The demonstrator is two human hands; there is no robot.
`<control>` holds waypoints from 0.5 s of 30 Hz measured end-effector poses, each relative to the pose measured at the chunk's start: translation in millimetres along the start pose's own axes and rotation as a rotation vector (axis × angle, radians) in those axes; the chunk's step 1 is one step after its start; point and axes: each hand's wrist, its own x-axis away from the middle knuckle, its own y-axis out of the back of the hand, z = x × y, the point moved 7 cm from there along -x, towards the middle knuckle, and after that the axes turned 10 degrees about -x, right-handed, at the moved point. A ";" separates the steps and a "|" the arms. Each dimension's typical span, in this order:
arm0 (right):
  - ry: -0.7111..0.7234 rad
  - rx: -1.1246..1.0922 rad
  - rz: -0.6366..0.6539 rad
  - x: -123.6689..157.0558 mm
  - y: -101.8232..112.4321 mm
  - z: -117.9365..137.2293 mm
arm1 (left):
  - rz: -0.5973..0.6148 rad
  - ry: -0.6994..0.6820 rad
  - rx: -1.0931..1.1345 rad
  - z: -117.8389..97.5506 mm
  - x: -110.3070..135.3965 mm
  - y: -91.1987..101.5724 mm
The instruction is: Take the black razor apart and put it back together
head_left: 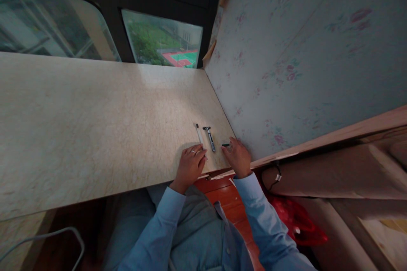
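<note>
A slim white toothbrush [199, 133] with a dark head lies on the pale tabletop. My left hand [190, 166], with a ring on one finger, is closed over the lower part of its handle. Just right of the toothbrush rests a razor [210, 139] with a dark and silver handle, its head pointing away from me; neither hand touches it. Close to the wall, my right hand [238, 156] has thumb and fingers closed about a small dark piece [225, 145], too small to name. The fingers partly hide that piece.
A wall with flowered paper [286, 67] borders the tabletop [104, 131] on the right. Dark-framed windows [165, 38] stand behind it. Below right are a red plastic bag [295, 222] and a dark cable [270, 184]; a grey cable [47, 235] hangs at lower left.
</note>
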 end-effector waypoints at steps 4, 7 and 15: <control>-0.003 -0.035 -0.035 -2.3 -1.4 0.1 | 0.004 -0.002 0.008 -0.5 -0.1 0.9; -0.019 -0.043 -0.053 -5.9 -3.3 -2.0 | 0.025 0.004 0.004 -0.7 -0.1 0.7; 0.023 -0.123 -0.086 -8.0 -6.9 -7.7 | 0.021 0.009 0.014 -0.1 -0.4 0.8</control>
